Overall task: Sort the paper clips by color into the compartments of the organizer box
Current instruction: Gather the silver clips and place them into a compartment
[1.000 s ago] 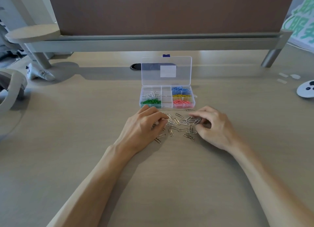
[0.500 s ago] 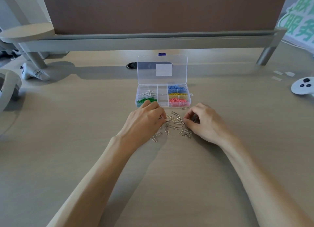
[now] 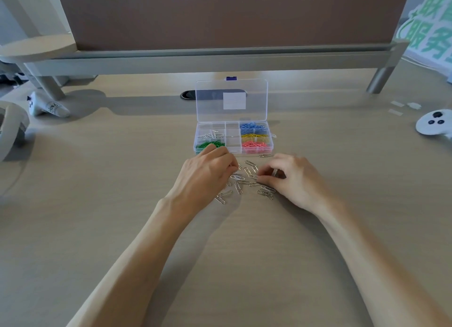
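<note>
Right grip (image 3: 293,179) closer; one clip (image 3: 274,173) perhaps within.

Here we go: two slim forearms, bare right up to the frame's edge, left hand (image 3: 208,172) and right hand (image 3: 296,179) bare as well.

Silver clips (image 3: 245,178) — green clips (image 3: 210,144), blue clips (image 3: 252,127), yellow clips (image 3: 254,136), pink clips (image 3: 255,144).

Our left hand (image 3: 208,177) covers the near left corner of the box (image 3: 232,144) and some silver clips (image 3: 238,178). Its curled fingers (image 3: 226,160), and those of our right hand (image 3: 296,179), hide whether either holds a clip. The right edge cuts off a green sign (image 3: 430,25) and a white controller (image 3: 431,125).
</note>
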A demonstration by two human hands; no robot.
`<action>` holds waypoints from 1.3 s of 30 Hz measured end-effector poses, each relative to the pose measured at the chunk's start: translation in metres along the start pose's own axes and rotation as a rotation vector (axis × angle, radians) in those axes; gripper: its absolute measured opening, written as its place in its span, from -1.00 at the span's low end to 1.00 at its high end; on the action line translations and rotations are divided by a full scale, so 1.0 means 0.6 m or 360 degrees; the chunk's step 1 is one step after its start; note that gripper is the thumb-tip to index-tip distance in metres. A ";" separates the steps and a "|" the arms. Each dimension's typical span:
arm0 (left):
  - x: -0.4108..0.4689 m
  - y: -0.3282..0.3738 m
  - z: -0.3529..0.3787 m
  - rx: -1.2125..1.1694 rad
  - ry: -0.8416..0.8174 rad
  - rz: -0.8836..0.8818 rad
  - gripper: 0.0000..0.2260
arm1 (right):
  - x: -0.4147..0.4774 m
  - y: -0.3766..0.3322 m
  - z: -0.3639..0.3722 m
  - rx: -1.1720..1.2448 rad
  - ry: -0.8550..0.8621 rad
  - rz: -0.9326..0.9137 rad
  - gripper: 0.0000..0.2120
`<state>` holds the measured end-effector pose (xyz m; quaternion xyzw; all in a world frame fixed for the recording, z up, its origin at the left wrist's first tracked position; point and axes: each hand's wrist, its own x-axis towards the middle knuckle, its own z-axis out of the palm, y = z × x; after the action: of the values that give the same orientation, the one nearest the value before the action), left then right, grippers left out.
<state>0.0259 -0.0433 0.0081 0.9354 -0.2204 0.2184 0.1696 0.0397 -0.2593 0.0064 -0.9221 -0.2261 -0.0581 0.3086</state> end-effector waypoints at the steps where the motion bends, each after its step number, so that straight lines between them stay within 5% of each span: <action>1: 0.000 0.000 -0.001 -0.0003 0.0014 -0.0004 -0.92 | 0.000 -0.001 0.001 -0.0019 -0.0007 0.0002 -0.95; 9: -0.007 -0.011 0.000 -0.0018 -0.0107 0.0094 -0.90 | 0.003 -0.013 0.002 -0.0258 -0.0026 -0.0087 -0.89; 20: -0.009 -0.012 -0.002 -0.0077 -0.0131 0.0144 -0.88 | -0.006 -0.005 -0.024 -0.0100 0.0301 0.0090 -0.89; 25: -0.003 -0.008 -0.002 0.0149 -0.0102 0.0336 -0.91 | -0.008 -0.005 -0.018 -0.0125 0.0195 0.0164 -0.93; 29: 0.001 0.001 -0.003 0.0379 -0.0045 0.0484 -0.75 | -0.008 -0.007 -0.008 -0.0188 0.0193 0.0119 -0.95; 39: 0.000 0.017 -0.010 0.0512 -0.0006 0.0442 -0.80 | -0.006 -0.006 0.002 0.0002 0.0272 0.0179 -0.91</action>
<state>0.0190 -0.0493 0.0155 0.9114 -0.3099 0.2703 -0.0141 0.0347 -0.2574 0.0067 -0.9249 -0.1470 -0.1189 0.3299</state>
